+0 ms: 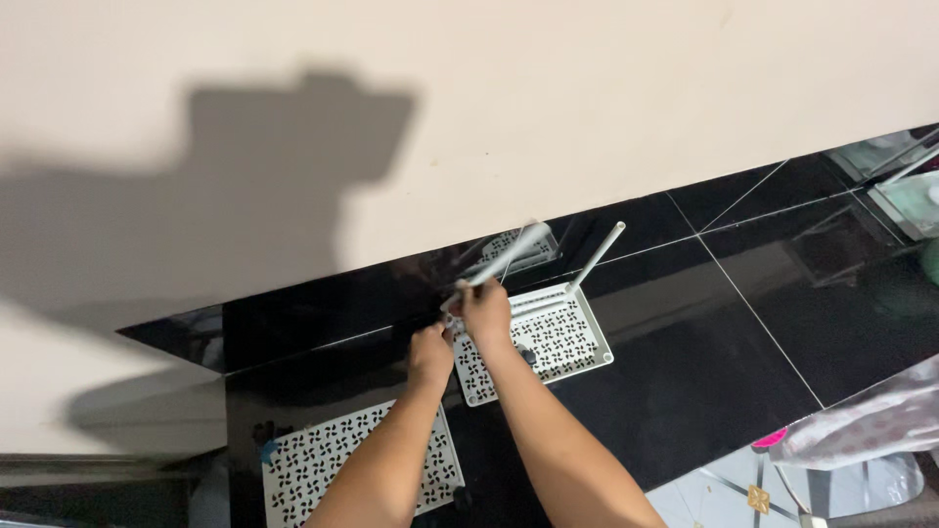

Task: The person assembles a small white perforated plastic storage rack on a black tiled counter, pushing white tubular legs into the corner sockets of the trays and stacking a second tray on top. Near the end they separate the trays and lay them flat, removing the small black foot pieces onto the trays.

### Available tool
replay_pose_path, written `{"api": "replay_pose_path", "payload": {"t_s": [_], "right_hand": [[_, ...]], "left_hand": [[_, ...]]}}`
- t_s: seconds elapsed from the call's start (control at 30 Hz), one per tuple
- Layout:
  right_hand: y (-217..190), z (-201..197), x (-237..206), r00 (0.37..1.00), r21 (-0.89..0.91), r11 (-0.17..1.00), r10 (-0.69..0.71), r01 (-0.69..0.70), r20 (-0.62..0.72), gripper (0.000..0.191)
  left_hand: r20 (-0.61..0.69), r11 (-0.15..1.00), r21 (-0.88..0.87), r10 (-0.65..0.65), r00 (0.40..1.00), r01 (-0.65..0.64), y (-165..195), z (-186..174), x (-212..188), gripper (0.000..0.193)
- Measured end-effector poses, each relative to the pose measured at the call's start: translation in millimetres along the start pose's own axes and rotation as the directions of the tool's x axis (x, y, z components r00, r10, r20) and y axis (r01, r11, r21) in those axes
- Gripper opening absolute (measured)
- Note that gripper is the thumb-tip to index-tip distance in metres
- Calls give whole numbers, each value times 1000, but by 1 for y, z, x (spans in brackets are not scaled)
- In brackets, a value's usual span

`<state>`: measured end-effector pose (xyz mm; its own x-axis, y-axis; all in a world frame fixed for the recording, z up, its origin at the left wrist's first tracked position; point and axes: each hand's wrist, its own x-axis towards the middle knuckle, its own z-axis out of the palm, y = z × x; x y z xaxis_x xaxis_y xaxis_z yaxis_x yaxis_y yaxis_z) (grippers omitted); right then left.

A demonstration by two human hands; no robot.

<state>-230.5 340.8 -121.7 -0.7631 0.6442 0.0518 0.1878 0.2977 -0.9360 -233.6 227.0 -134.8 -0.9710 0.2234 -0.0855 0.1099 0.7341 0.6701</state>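
Note:
My right hand (486, 311) grips a thin white rod (509, 254) at the back left corner of a white perforated shelf panel (562, 342) lying on the glossy black floor. My left hand (430, 354) is closed at the panel's left edge, just below the right hand; what it holds is hidden. Another white rod (597, 256) stands tilted from the panel's back right corner. A second perforated white panel (323, 460) lies nearer to me, partly under my left forearm.
A cream wall (548, 108) rises right behind the panel, above a black tiled skirting. Glass or metal items (905, 181) sit at the far right. A pale plastic bag (871, 425) and a pink object (770, 438) lie at the lower right.

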Motion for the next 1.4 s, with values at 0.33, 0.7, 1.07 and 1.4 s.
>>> {"api": "replay_pose_path", "payload": {"t_s": [0.33,0.7,1.07,1.4], "right_hand": [[66,-42,-33,778,341,705,606,-622,166,21],[60,-44,-13,899,-110,895,418,-432,-128,33],[75,-95,12,909,-210,910,287,-357,-304,30],[90,-162,74,943,-370,924,-204,97,-263,26]], "left_hand": [[-175,896,174,437,882,-409,18,12,-22,30],[-67,802,149,592,803,-579,17,42,-24,24],[-48,780,0,625,779,-626,49,80,-16,10],[240,699,70,680,693,-711,118,141,14,78]]}}
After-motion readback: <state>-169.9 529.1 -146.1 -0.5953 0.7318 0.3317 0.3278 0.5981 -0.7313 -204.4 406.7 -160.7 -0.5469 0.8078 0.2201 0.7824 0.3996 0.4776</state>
